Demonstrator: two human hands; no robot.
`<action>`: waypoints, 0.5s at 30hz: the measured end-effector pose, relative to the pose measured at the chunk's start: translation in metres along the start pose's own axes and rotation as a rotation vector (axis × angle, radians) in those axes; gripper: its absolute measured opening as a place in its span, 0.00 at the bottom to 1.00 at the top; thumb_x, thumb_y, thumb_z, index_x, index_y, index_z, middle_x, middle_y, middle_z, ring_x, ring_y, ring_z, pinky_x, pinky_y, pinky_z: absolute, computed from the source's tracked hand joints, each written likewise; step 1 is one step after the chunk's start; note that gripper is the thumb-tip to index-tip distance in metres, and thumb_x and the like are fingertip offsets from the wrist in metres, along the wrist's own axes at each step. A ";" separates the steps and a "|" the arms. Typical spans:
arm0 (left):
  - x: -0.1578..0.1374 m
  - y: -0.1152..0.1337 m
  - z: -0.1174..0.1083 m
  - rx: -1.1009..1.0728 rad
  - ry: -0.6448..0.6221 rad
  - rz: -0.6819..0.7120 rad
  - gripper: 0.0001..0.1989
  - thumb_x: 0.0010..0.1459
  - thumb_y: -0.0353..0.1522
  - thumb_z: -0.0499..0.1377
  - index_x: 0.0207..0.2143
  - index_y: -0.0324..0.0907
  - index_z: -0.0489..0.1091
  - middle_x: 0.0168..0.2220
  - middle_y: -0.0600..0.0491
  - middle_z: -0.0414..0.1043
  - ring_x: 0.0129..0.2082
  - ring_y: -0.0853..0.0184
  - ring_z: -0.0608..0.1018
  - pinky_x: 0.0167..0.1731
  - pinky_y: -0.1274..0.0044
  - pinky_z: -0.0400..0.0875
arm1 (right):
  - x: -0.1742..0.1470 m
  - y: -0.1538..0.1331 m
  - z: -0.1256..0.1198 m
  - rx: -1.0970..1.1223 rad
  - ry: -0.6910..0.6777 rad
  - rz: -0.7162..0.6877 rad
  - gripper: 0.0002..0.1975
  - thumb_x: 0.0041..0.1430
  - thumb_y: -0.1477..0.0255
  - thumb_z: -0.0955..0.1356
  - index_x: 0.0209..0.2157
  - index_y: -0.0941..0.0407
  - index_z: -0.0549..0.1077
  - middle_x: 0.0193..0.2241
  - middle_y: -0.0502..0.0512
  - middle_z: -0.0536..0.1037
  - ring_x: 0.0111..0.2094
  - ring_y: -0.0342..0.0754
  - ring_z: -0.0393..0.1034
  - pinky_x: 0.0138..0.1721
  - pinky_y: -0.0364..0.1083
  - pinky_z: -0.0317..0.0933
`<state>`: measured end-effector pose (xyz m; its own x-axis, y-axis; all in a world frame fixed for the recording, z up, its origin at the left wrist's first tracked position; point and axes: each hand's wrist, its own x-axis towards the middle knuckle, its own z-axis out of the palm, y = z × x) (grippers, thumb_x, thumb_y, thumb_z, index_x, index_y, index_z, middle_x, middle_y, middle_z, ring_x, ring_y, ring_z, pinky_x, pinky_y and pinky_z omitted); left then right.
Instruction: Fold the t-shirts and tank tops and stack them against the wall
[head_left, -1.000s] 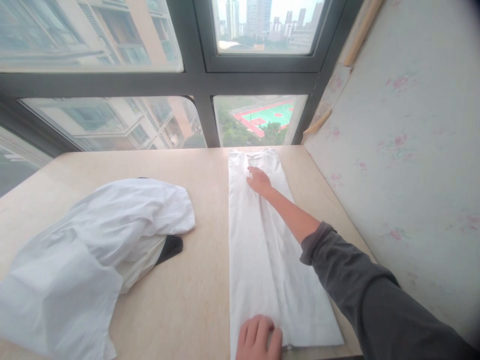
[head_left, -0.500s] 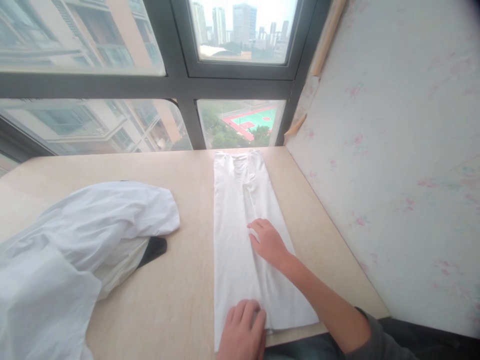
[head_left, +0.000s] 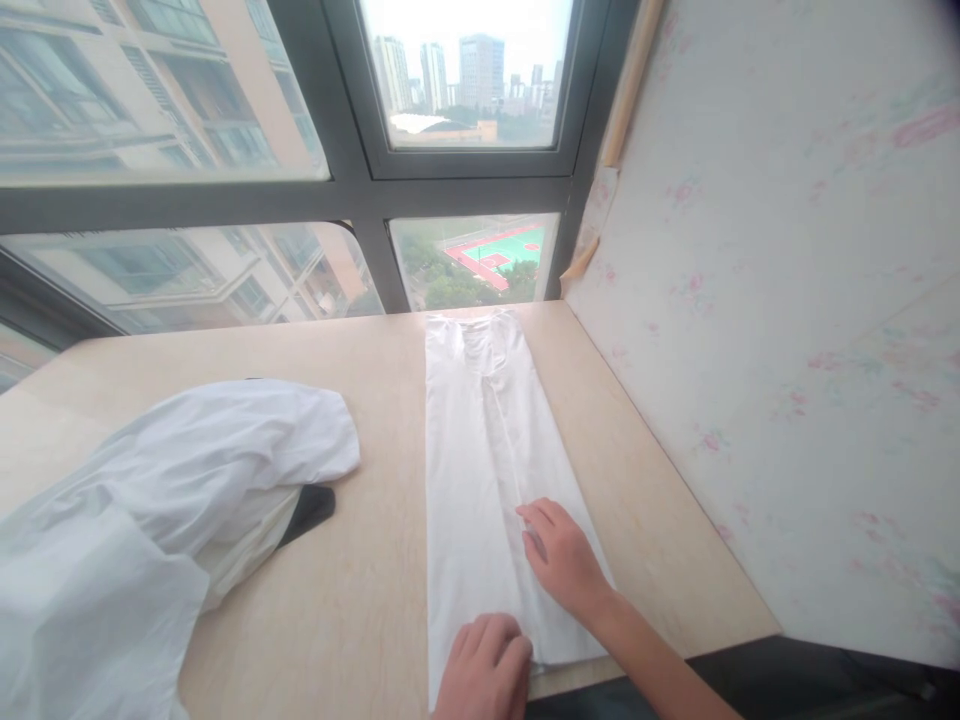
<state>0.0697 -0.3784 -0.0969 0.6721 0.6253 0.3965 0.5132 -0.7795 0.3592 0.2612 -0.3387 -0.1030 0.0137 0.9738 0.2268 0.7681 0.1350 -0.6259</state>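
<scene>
A white garment (head_left: 465,450), folded into a long narrow panel, lies flat with its gathered, crumpled end toward the window. A lengthwise fold runs down its middle. My right hand (head_left: 559,555) rests on the right half beside that fold, fingers outstretched and slightly apart, holding nothing. At the near end, my left hand (head_left: 486,665) has its fingers curled over the garment's lower edge, thumb close to the index finger; its fingertips are partly hidden. To the left lies a loose heap of white clothing (head_left: 225,440) with a dark patch (head_left: 309,512) showing at its side.
The light wooden surface (head_left: 360,620) runs up to a dark-framed window (head_left: 360,195) at the back. A wall with flowered paper (head_left: 750,330) borders it on the right, with peeling paper (head_left: 581,262) near the window corner. Dark material (head_left: 825,675) shows below the near edge.
My right hand has slid down the garment toward me and slightly right. The left hand has stayed at the near end. The view has tilted up slightly.
</scene>
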 end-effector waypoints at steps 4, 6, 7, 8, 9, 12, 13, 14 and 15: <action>0.000 -0.007 -0.015 0.051 0.047 0.063 0.11 0.62 0.26 0.49 0.36 0.44 0.70 0.36 0.51 0.75 0.34 0.65 0.76 0.34 0.75 0.69 | -0.018 -0.003 -0.011 0.049 -0.005 -0.060 0.22 0.60 0.77 0.63 0.55 0.47 0.67 0.49 0.59 0.74 0.50 0.55 0.70 0.52 0.59 0.69; -0.004 -0.017 -0.025 0.123 0.074 0.111 0.09 0.64 0.31 0.51 0.40 0.44 0.71 0.41 0.49 0.76 0.39 0.64 0.77 0.39 0.73 0.70 | -0.034 -0.002 -0.020 0.037 -0.037 -0.094 0.22 0.62 0.75 0.64 0.57 0.47 0.66 0.53 0.58 0.73 0.55 0.54 0.68 0.55 0.57 0.68; -0.007 -0.022 -0.030 0.166 0.080 0.138 0.10 0.64 0.34 0.52 0.41 0.44 0.72 0.43 0.49 0.76 0.42 0.63 0.76 0.41 0.73 0.70 | -0.044 0.000 -0.024 0.018 -0.050 -0.105 0.22 0.62 0.74 0.65 0.57 0.47 0.66 0.55 0.58 0.73 0.56 0.53 0.67 0.56 0.56 0.67; -0.012 -0.028 -0.032 0.207 0.077 0.168 0.11 0.65 0.37 0.53 0.43 0.44 0.73 0.44 0.48 0.76 0.44 0.62 0.76 0.43 0.72 0.69 | -0.054 0.003 -0.029 -0.011 -0.054 -0.109 0.21 0.62 0.72 0.65 0.57 0.47 0.67 0.56 0.58 0.72 0.58 0.52 0.67 0.57 0.55 0.67; -0.016 -0.033 -0.033 0.245 0.076 0.194 0.14 0.64 0.41 0.53 0.44 0.44 0.73 0.46 0.48 0.76 0.45 0.61 0.76 0.45 0.71 0.68 | -0.063 0.006 -0.033 -0.049 -0.052 -0.116 0.21 0.63 0.72 0.66 0.57 0.48 0.68 0.57 0.57 0.72 0.59 0.52 0.66 0.58 0.54 0.66; -0.034 -0.043 -0.027 0.311 0.066 0.257 0.20 0.65 0.46 0.52 0.48 0.45 0.74 0.49 0.49 0.76 0.49 0.61 0.75 0.51 0.71 0.65 | -0.089 0.017 -0.044 -0.200 -0.055 -0.210 0.21 0.62 0.68 0.67 0.57 0.51 0.69 0.61 0.58 0.68 0.62 0.53 0.62 0.58 0.53 0.66; -0.041 -0.043 -0.022 0.308 0.085 0.253 0.19 0.66 0.45 0.51 0.49 0.46 0.74 0.50 0.50 0.76 0.51 0.62 0.74 0.53 0.72 0.64 | -0.096 0.019 -0.047 -0.255 -0.063 -0.271 0.22 0.62 0.65 0.68 0.57 0.53 0.69 0.62 0.59 0.67 0.63 0.55 0.61 0.58 0.54 0.66; -0.047 -0.043 -0.018 0.298 0.123 0.237 0.18 0.68 0.42 0.50 0.49 0.47 0.75 0.50 0.51 0.77 0.52 0.63 0.74 0.55 0.72 0.62 | -0.101 0.021 -0.049 -0.306 -0.071 -0.336 0.25 0.61 0.62 0.68 0.58 0.55 0.69 0.63 0.60 0.66 0.64 0.57 0.59 0.57 0.54 0.66; -0.053 -0.041 -0.014 0.290 0.161 0.221 0.18 0.70 0.38 0.47 0.48 0.47 0.75 0.50 0.52 0.77 0.52 0.64 0.74 0.56 0.72 0.61 | -0.106 0.022 -0.051 -0.350 -0.077 -0.391 0.27 0.61 0.60 0.68 0.59 0.56 0.69 0.64 0.61 0.65 0.64 0.58 0.59 0.57 0.55 0.66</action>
<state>0.0054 -0.3788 -0.1206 0.7029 0.4212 0.5732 0.5103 -0.8600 0.0062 0.3093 -0.4484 -0.1021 -0.3539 0.8751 0.3300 0.8742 0.4349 -0.2161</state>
